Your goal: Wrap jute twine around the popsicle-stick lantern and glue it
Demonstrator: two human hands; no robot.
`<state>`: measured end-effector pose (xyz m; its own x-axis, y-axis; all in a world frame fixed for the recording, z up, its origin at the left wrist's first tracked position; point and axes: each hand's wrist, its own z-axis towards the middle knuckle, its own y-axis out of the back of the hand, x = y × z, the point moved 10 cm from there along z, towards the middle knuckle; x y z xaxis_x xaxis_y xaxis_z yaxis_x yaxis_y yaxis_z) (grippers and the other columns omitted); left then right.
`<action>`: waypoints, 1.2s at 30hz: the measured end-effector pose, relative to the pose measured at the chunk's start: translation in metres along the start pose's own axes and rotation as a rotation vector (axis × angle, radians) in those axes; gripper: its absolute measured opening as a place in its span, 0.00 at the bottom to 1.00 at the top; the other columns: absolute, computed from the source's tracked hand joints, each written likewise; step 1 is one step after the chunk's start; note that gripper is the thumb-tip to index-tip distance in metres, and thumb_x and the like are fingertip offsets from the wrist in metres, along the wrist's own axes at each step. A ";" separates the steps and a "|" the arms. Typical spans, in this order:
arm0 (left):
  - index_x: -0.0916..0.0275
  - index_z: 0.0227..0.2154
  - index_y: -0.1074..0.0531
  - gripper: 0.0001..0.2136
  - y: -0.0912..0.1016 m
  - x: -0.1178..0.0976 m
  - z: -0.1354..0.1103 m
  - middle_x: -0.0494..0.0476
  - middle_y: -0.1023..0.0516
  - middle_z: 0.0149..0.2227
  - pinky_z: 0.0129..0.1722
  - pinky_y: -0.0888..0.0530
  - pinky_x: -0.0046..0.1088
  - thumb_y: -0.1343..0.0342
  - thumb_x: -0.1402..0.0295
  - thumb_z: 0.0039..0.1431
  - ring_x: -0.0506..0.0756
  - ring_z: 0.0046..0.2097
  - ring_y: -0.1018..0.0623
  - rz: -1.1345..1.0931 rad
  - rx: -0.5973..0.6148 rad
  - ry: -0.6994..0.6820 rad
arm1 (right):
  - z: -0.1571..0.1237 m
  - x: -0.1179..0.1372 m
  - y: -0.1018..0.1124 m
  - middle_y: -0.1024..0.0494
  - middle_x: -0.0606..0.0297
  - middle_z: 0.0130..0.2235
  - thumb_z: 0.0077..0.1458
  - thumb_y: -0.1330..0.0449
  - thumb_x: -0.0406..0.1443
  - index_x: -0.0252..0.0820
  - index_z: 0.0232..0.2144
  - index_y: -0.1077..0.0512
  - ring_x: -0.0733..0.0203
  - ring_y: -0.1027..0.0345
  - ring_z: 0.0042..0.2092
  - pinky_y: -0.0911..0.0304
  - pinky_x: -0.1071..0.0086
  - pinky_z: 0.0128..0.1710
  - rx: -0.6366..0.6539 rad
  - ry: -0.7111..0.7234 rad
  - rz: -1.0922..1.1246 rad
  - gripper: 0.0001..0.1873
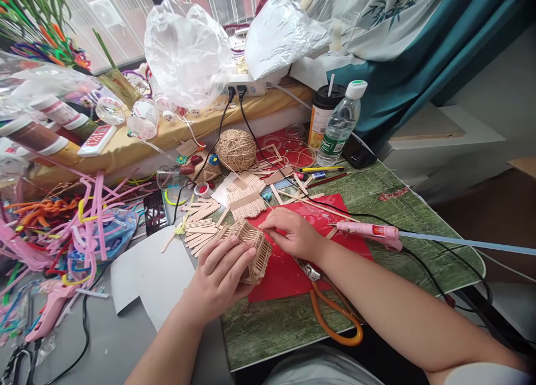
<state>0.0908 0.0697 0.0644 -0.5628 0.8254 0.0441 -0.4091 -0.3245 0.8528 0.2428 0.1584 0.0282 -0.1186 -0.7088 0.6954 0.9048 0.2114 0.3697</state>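
My left hand (226, 265) is wrapped over a small lattice of wooden sticks and twine (262, 256), steadying it above the red sheet (272, 284). At the upper right rim of this lattice, my right hand (293, 231) pinches with thumb and forefinger; what lies between the fingertips is too small to make out. Orange-handled scissors (335, 318) lie under my right forearm, their blades partly hidden by the hand. Just beyond the lattice are loose craft sticks (201, 228) and a flat panel of sticks (247, 205).
A ball of twine (235, 149) sits behind the sticks. A pink glue gun (368, 229) with a long glue stick lies at right, its cable crossing the table. A water bottle (341, 125) and lidded cup (324, 114) stand behind. Pipe cleaners (92, 206) heap at left.
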 end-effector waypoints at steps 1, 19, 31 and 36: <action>0.64 0.71 0.36 0.39 0.000 0.000 -0.001 0.68 0.17 0.57 0.69 0.33 0.48 0.29 0.61 0.60 0.67 0.64 0.26 0.001 -0.004 0.000 | 0.000 -0.001 0.000 0.16 0.59 0.40 0.70 0.41 0.30 0.43 0.44 0.22 0.56 0.25 0.42 0.29 0.59 0.47 0.003 -0.006 -0.003 0.07; 0.51 0.67 0.34 0.56 0.038 0.093 -0.058 0.63 0.31 0.64 0.68 0.29 0.54 0.20 0.45 0.32 0.70 0.66 0.28 -0.626 -0.688 0.765 | -0.006 0.011 -0.003 0.19 0.60 0.34 0.74 0.45 0.33 0.41 0.51 0.22 0.57 0.29 0.35 0.32 0.62 0.40 0.039 0.098 -0.135 0.12; 0.47 0.71 0.40 0.51 0.010 0.109 -0.064 0.63 0.32 0.70 0.57 0.18 0.43 0.25 0.42 0.46 0.70 0.67 0.26 -0.792 -0.668 0.981 | -0.010 0.055 -0.008 0.26 0.65 0.30 0.71 0.45 0.28 0.41 0.66 0.31 0.57 0.35 0.32 0.39 0.63 0.34 0.054 0.203 -0.144 0.24; 0.50 0.70 0.38 0.48 -0.010 0.114 -0.065 0.65 0.28 0.67 0.58 0.18 0.45 0.23 0.49 0.48 0.69 0.65 0.23 -0.867 -0.611 1.041 | -0.008 0.056 -0.008 0.25 0.66 0.30 0.70 0.44 0.28 0.42 0.62 0.28 0.58 0.35 0.32 0.38 0.63 0.34 0.031 0.199 -0.102 0.21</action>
<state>-0.0156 0.1368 0.0276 -0.1322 0.2511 -0.9589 -0.9601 -0.2728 0.0609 0.2322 0.1123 0.0593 -0.1227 -0.8457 0.5193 0.8788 0.1505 0.4528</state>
